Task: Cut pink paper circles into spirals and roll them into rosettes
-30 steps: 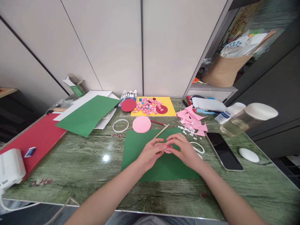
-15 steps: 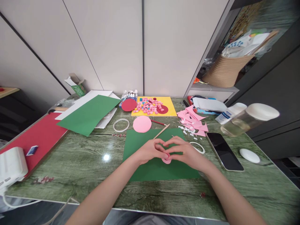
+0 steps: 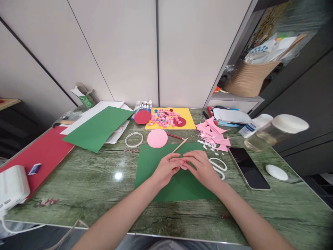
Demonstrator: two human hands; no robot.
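My left hand [image 3: 166, 168] and my right hand [image 3: 200, 166] meet over a green paper sheet [image 3: 156, 180] on the table. Their fingertips pinch a small pink paper piece [image 3: 184, 166] between them, pressed low against the sheet. A thin wooden stick [image 3: 179, 146] lies just beyond my fingers. White-handled scissors [image 3: 218, 165] rest right beside my right hand. A pink paper disc [image 3: 157, 138] lies further back.
A yellow sheet [image 3: 188, 119] with several small pink paper rolls and red discs lies at the back. Pink offcuts [image 3: 213, 133], a phone [image 3: 247, 166], a jar [image 3: 275, 132], a white tape ring [image 3: 134, 139], green paper [image 3: 99, 126] and red paper [image 3: 41, 152] surround the work area.
My hands rose slightly off the green sheet with the pink piece, then came back down and further from me; the fingers flattened over it again.
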